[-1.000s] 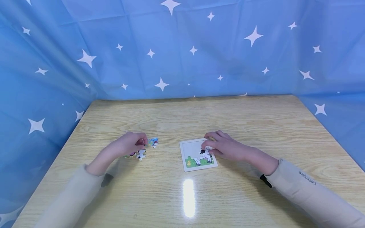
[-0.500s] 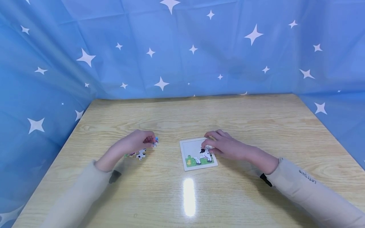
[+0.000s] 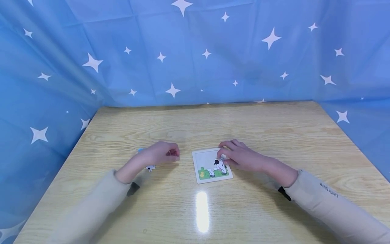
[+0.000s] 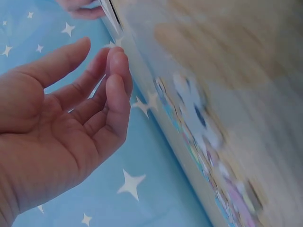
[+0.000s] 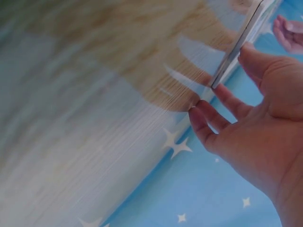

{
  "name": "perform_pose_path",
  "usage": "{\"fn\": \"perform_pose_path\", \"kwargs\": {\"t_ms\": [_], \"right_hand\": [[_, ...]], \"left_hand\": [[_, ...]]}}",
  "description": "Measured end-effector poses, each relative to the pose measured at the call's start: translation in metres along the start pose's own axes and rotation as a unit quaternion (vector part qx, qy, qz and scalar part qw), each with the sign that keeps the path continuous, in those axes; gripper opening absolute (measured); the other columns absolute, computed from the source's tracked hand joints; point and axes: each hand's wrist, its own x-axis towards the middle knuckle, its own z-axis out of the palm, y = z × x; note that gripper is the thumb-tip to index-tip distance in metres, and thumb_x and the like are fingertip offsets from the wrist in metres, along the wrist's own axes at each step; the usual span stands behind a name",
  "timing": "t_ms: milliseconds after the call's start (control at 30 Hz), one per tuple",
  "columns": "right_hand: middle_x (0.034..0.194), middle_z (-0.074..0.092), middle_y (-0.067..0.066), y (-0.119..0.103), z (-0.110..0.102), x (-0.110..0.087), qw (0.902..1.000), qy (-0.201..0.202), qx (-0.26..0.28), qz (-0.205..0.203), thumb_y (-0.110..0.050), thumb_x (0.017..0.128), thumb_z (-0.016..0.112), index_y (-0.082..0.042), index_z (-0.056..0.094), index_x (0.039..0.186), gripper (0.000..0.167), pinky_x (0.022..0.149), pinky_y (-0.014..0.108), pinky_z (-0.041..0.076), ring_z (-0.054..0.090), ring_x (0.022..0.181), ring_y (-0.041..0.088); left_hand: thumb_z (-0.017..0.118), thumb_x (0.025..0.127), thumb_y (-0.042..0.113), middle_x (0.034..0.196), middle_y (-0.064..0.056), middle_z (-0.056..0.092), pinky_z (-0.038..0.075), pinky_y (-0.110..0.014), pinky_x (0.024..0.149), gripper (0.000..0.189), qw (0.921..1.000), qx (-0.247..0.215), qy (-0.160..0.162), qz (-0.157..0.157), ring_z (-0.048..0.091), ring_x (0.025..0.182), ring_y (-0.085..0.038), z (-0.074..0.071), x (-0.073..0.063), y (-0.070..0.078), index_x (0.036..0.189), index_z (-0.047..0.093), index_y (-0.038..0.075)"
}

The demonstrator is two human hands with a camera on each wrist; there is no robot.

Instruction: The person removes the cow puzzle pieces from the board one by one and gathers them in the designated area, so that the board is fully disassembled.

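Fingers (image 3: 226,144) of the right hand (image 3: 242,159) are bent about the far right corner of the cow puzzle board (image 3: 204,157), which lies flat on the counter (image 3: 195,125); it is presumably braced this way so that sliding is prevented. A narrow hold on the edge is suggested by the right wrist view, where the board is seen nearly edge-on. Along its near side, white cow legs (image 3: 211,173) and a duckling (image 3: 201,174) are shown, while the far left area is left bare. The left hand (image 3: 159,152) is held just left of the board, apart from it. Its fingers (image 4: 119,94) are loosely curved, with a slight gap left to the thumb (image 4: 71,57), and nothing is seen to be held. Beside that wrist, a spotted black-and-white piece (image 3: 150,168) and a blue piece (image 3: 140,149) are partly hidden; loose pieces (image 4: 196,116) seem to be kept together on this side so that they can be reached without the braced board being disturbed.
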Motion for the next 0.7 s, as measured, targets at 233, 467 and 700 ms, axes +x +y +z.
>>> {"fn": "perform_pose_path", "kwargs": {"t_ms": [233, 467, 700], "right_hand": [[0.144, 0.059, 0.017, -0.038, -0.028, 0.006, 0.9996, -0.018, -0.011, 0.016, -0.016, 0.109, 0.071, -0.017, 0.059, 0.123, 0.018, 0.101, 0.06, 0.046, 0.054, 0.127, 0.042], [0.145, 0.06, 0.02, -0.054, -0.037, 0.011, 0.9981, -0.039, -0.027, 0.04, -0.008, 0.108, 0.069, -0.011, 0.06, 0.122, 0.017, 0.102, 0.062, 0.048, 0.055, 0.129, 0.043], [0.144, 0.061, 0.018, -0.052, -0.037, 0.011, 0.998, -0.037, -0.033, 0.04, -0.01, 0.108, 0.07, -0.011, 0.061, 0.123, 0.017, 0.102, 0.06, 0.049, 0.056, 0.127, 0.041]], "left_hand": [[0.071, 0.107, 0.007, 0.091, 0.001, 0.068, 0.051, -0.028, 0.083, 0.004, 0.9998, 0.013, -0.011, 0.015, 0.057, 0.084, -0.011, 0.01, 0.012, 0.01, 0.103, 0.071, 0.005], [0.071, 0.108, 0.008, 0.094, 0.0, 0.07, 0.052, -0.029, 0.083, 0.005, 0.9996, 0.007, -0.006, 0.028, 0.058, 0.086, -0.011, 0.014, 0.021, 0.02, 0.105, 0.071, 0.004], [0.072, 0.107, 0.009, 0.092, 0.002, 0.069, 0.05, -0.025, 0.08, 0.004, 0.9991, 0.014, -0.024, 0.034, 0.056, 0.083, -0.008, 0.022, 0.033, 0.037, 0.107, 0.071, 0.006]]}}
